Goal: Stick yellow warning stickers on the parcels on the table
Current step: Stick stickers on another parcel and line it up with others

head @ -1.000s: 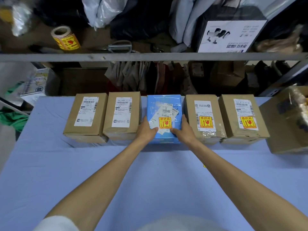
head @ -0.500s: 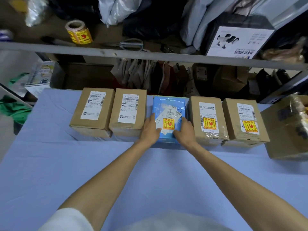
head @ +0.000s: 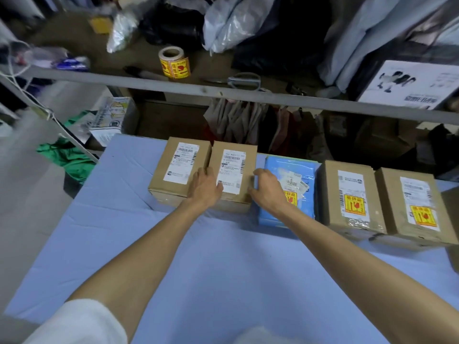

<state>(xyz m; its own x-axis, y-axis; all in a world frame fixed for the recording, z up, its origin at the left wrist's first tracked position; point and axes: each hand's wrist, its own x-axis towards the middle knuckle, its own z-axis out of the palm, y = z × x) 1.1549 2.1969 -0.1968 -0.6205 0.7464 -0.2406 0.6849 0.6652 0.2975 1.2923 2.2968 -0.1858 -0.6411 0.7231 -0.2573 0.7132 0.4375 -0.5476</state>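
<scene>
Five parcels stand in a row on the blue table. The leftmost cardboard box and the second cardboard box carry only white labels. The blue parcel, the fourth box and the fifth box each bear a yellow warning sticker. My left hand grips the second box at its left edge, thumb on its label. My right hand grips the same box's right edge, lying over the blue parcel. A roll of yellow stickers stands on the shelf behind.
A grey shelf rail crosses above the parcels. On the shelf lie scissors, plastic bags and a white printed box. Another cardboard box sits at the right edge. Green cloth lies left of the table.
Both hands left the blue parcel and moved left onto the second cardboard box. The view has swung left and closer.
</scene>
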